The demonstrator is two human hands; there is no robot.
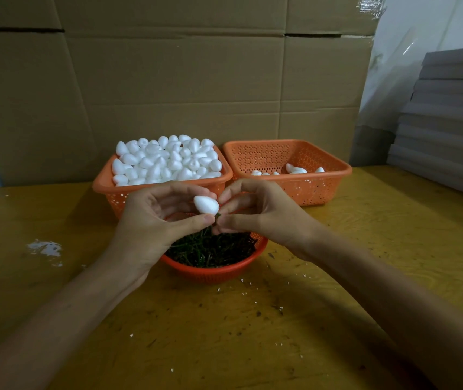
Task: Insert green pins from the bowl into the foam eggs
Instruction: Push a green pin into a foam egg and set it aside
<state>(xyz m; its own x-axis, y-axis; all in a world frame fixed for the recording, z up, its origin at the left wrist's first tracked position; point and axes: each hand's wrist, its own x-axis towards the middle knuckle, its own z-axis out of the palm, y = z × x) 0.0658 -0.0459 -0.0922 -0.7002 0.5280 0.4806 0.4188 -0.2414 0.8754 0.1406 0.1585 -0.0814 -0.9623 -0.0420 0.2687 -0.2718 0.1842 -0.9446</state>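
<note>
My left hand (151, 218) pinches a white foam egg (206, 204) between thumb and fingers, above the round orange bowl (213, 270) of green pins (210, 249). My right hand (255, 209) pinches a green pin (217, 215) whose tip touches the egg's lower right end. Most of the pin is hidden by my fingers. Both hands meet over the bowl's far rim.
An orange basket (106, 190) heaped with foam eggs (168, 160) stands at the back left. A second orange basket (334, 175) at the back right holds several eggs (296, 169). Cardboard (168, 80) rises behind them. Grey stacked sheets (449, 122) stand at the right. White crumbs dot the yellow table (252, 319).
</note>
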